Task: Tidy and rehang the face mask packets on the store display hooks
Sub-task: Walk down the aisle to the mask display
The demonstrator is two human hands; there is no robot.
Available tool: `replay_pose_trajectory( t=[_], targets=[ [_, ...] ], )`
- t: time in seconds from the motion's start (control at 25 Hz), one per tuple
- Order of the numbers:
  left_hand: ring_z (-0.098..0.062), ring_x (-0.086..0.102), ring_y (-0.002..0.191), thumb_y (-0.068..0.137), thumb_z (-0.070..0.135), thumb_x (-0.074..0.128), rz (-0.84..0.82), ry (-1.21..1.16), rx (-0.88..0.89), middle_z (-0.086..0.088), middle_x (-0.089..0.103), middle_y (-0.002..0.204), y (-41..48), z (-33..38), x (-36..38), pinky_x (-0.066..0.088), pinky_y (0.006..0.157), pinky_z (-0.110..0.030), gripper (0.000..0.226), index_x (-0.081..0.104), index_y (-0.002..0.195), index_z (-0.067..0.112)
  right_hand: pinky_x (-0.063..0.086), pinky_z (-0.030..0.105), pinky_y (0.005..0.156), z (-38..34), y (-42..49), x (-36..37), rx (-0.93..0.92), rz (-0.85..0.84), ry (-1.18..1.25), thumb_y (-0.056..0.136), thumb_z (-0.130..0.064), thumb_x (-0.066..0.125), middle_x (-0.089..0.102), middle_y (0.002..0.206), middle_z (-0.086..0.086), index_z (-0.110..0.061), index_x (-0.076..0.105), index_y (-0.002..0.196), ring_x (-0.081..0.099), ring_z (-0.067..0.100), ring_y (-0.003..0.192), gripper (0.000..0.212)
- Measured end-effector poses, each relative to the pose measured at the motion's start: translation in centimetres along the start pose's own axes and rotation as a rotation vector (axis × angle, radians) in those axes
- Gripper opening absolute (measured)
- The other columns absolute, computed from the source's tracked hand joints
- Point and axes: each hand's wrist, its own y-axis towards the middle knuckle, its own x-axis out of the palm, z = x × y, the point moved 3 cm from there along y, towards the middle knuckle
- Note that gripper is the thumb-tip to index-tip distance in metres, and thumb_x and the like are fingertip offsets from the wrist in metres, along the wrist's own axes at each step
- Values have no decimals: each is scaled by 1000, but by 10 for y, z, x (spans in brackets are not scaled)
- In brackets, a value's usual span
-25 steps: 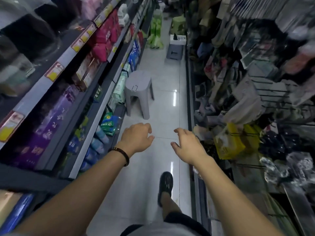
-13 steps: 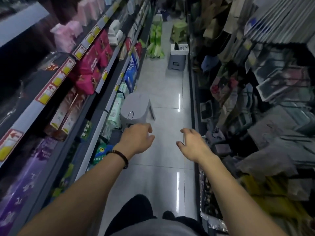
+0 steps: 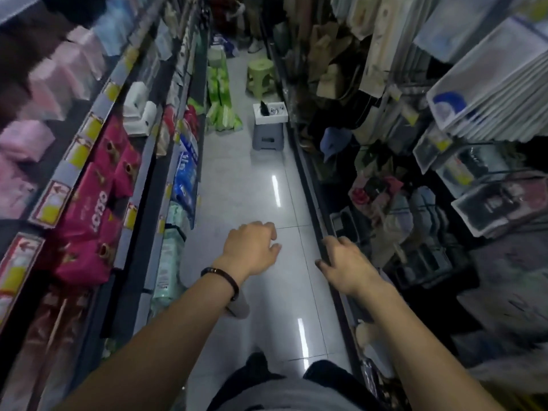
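Note:
Rows of white face mask packets [image 3: 486, 81] hang on display hooks at the upper right, with darker packets [image 3: 501, 203] hanging below them. My left hand [image 3: 250, 247] is stretched out over the aisle floor, fingers loosely curled, holding nothing; a dark bracelet circles its wrist. My right hand [image 3: 347, 266] reaches forward near the lower edge of the right-hand display, fingers relaxed and empty. Both hands are well below and left of the mask packets.
I stand in a narrow aisle with a glossy tiled floor [image 3: 252, 185]. Shelves of pink and red packs [image 3: 98, 203] line the left. A grey step stool [image 3: 268, 134] with a white box on it and a green stool [image 3: 261, 75] stand ahead. Hats and bags [image 3: 335, 72] hang right.
The view has moved forward along the aisle and tilted up; the grey stool that was ahead on the left has passed under my left arm. Both hands stay outstretched and empty.

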Motion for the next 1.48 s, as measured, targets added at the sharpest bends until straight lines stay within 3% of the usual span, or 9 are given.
replay_pose_trajectory(
  t=[0.2,0.6,0.8,1.04,1.24,1.48],
  targets=[
    [-25,65,111,105,50,55,-45,64,90,-1,66,127,113,1,-18,50,91,-36,37,65,131,27,43,39,114,21,85,-36,82,9,155,105,-31,62,47,155,15,-16,46,158,51,35,141,57],
    [-24,66,111,104,49,56,-51,77,152,0,69,124,308,50,-56,53,94,-40,36,67,131,27,44,41,116,80,242,-119,139,118,276,103,-38,65,53,147,14,-19,52,151,50,35,140,53],
    [-22,66,110,104,47,57,-104,41,220,1,69,124,381,59,-65,55,97,-43,33,68,128,28,43,36,114,93,280,-141,226,154,379,102,-41,65,56,146,10,-20,53,151,53,30,138,54],
    [-20,67,110,102,46,59,-185,30,489,5,68,118,487,105,-72,55,95,-40,27,69,121,31,44,34,110,104,306,-168,435,304,445,104,-37,64,57,137,6,-23,57,143,55,26,132,42],
    [-21,67,106,100,51,61,-245,72,785,8,66,114,536,153,-91,57,92,-42,28,68,121,34,44,37,110,87,299,-195,645,431,487,105,-40,61,54,145,11,-20,48,151,50,31,138,52],
    [-18,67,104,101,52,59,-291,-23,1140,10,65,112,523,232,-121,58,89,-41,26,67,120,36,38,19,98,42,238,-239,771,712,481,104,-36,64,56,139,-4,-27,55,146,53,15,131,44]
  ],
)
